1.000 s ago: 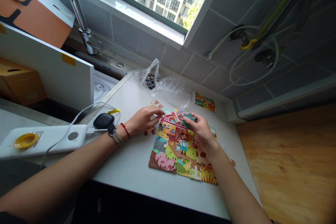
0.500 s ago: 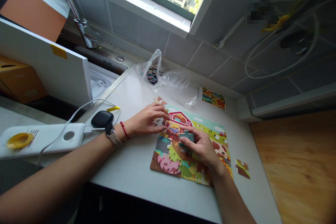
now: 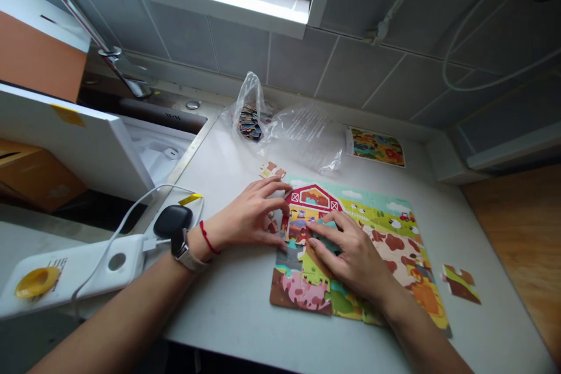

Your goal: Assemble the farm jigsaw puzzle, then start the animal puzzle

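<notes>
A farm jigsaw puzzle [image 3: 397,239] with a red barn, a cow and a pink pig lies largely joined on the white counter. Over its middle, my right hand [image 3: 350,254] grips a teal-backed puzzle piece [image 3: 326,235], partly hidden by the fingers. My left hand [image 3: 249,213] rests at the puzzle's left edge, fingers apart and thumb near the border. Partly under its fingers is a loose piece [image 3: 272,223]. Just beyond that hand sits another loose piece [image 3: 272,170], and a brown-and-green piece [image 3: 461,284] lies off the puzzle's right side.
Behind the puzzle are a clear plastic bag [image 3: 249,120] holding more pieces and a small picture card [image 3: 377,146]. To the left lie a white power strip [image 3: 83,269], a black round-cornered device [image 3: 172,221] and a cable. A sink [image 3: 144,114] with a white board stands beyond.
My right hand has lowered the teal-backed piece toward the puzzle and turned it flatter. My left hand stays by the left edge. The camera view has shifted, bringing the puzzle closer.
</notes>
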Motion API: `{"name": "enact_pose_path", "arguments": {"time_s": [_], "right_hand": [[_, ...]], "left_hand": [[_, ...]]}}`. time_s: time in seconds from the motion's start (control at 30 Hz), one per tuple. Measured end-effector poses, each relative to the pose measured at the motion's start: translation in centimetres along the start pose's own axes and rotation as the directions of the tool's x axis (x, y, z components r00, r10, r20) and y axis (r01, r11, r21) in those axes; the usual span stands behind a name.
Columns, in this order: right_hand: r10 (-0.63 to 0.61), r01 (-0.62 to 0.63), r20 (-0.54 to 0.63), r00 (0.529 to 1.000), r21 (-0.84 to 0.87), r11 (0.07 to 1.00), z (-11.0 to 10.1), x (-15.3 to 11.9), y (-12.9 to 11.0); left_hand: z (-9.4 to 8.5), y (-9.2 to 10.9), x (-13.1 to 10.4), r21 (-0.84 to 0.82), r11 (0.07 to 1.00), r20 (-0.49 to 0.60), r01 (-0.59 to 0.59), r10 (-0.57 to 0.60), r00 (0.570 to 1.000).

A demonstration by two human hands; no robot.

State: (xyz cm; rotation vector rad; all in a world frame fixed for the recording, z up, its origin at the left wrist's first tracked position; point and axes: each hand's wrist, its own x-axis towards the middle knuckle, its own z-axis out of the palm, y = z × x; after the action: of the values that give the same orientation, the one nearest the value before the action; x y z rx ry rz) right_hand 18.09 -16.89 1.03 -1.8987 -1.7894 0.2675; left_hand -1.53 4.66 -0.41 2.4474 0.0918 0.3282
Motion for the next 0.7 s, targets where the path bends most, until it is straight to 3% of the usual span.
{"name": "enact_pose_path", "arguments": {"time_s": [0.27,0.5,0.6,0.7], "right_hand": [[0.017,-0.013,0.058,0.998,-0.058,0.998,0.31,-0.25,0.04],[0.017,-0.013,0.032,0.999,-0.107,0.994,0.6,-0.12,-0.51],[0.047,-0.046,0.018,0.999,-0.019,0.999,0.46,-0.14,-0.39],[0.156,-0.142,-0.049,0.986,0.215,0.966,0.22,-0.15,-0.12]], "left_hand": [[0.08,0.02,0.05,0.002,1.0,0.01,0.011,-0.011,1.0],[-0.02,-0.08,0.08,0.013,1.0,0.007,0.002,-0.002,1.0],[-0.07,-0.16,0.09,0.028,1.0,0.019,-0.011,0.011,1.0],[-0.08,-0.2,0.11,0.029,0.999,0.028,-0.013,0.012,1.0]]}}
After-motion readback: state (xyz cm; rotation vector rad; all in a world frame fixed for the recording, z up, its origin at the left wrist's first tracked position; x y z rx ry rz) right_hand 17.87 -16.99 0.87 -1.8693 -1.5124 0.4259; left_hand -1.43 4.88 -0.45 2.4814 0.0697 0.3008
